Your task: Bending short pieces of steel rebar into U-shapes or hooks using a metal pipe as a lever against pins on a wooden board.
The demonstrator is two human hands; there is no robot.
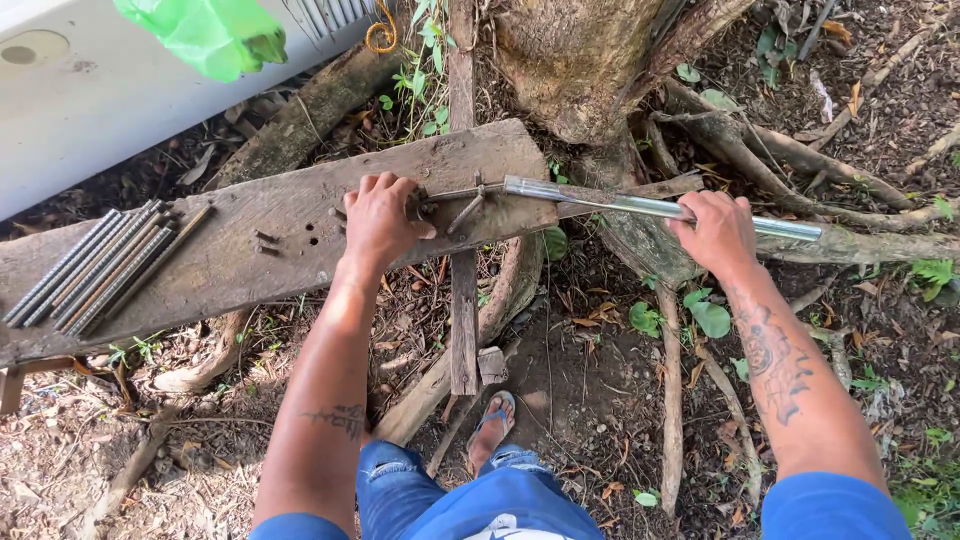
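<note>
So the whole setup hangs off that weathered plank, which looks like a homemade rebar bender propped on tree roots. Left hand is pressed down near the plank's right end, fingers curled closed over a thin steel rod right where it sits against the bending pins. Right hand is way off past the plank's right edge, wrapped tight around a shiny metal pipe that's sleeved over the rod as a lever. A bundle of cut ribbed bars lies on the plank's far left end, well apart from the action. Stuff I'd worry about: the left fingers are touching the pinch zone, so if the pipe swings hard they could get caught between rod and pins. The plank isn't visibly fastened to anything, so a strong pull could twist it and roll that bundle off. The pipe could also slip off the rod mid-pull and the right arm goes flying toward the tree trunk behind the plank. And there's a flip-flop foot just below the plank on loose roots and leaves, so footing looks sketchy
</note>
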